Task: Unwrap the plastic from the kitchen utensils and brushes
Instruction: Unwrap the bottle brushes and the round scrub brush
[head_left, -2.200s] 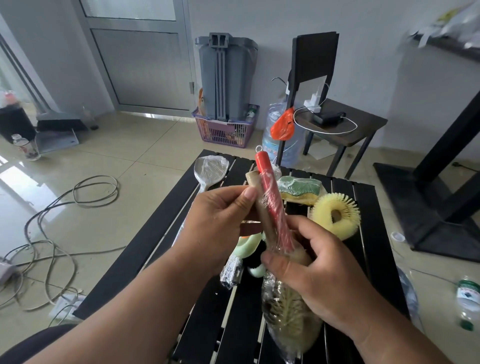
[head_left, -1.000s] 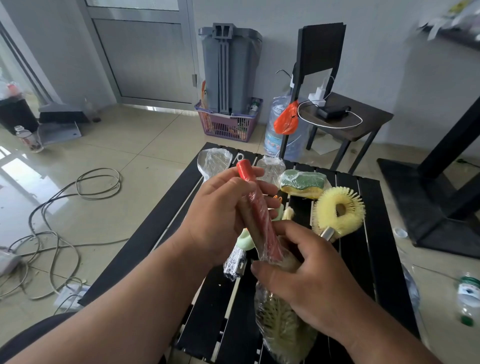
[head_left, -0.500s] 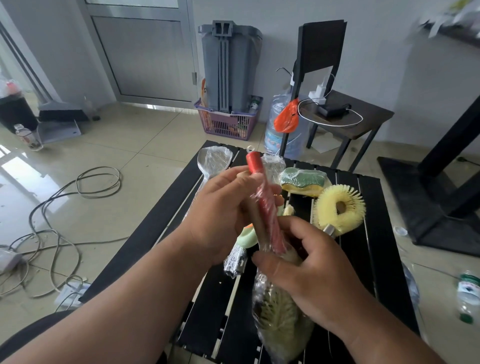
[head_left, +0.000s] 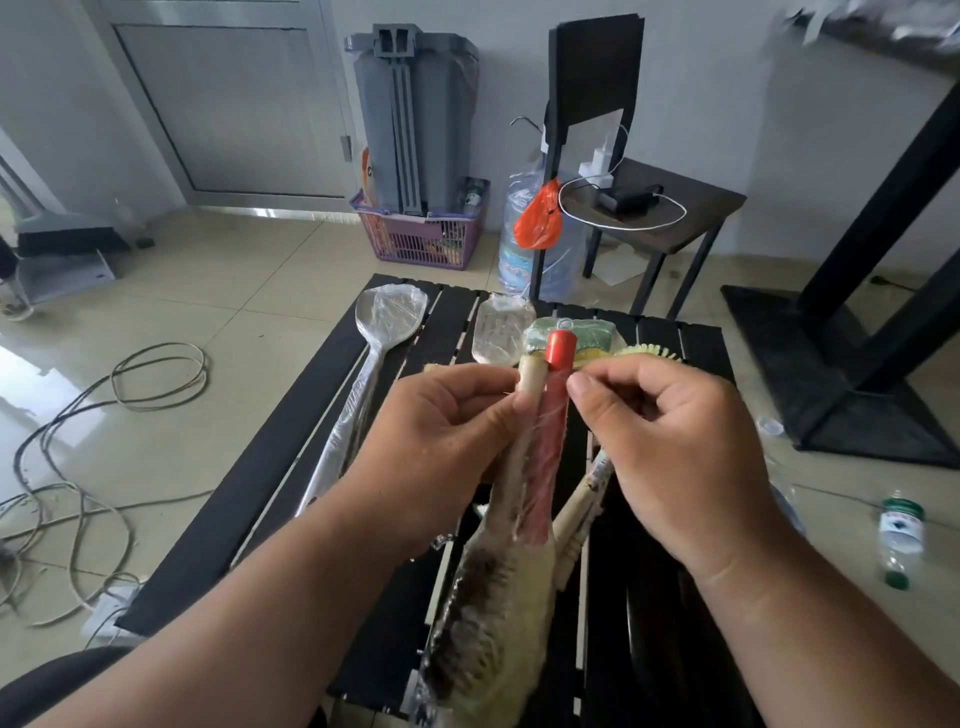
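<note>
The red handle (head_left: 557, 395) I hold looks like smooth plastic under crinkly clear wrap (head_left: 540, 467). The other handle (head_left: 531, 375) is pale wood. My table (head_left: 291, 467) is matt black.

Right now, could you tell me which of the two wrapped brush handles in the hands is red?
The right-hand handle, the red plastic one; the wooden handle beside it is beige.

The right hand (head_left: 670, 447) has left the plastic-wrapped bundle of red- and wooden-handled brushes (head_left: 524, 499)' bristle end and now pinches near the handle tips.
</note>
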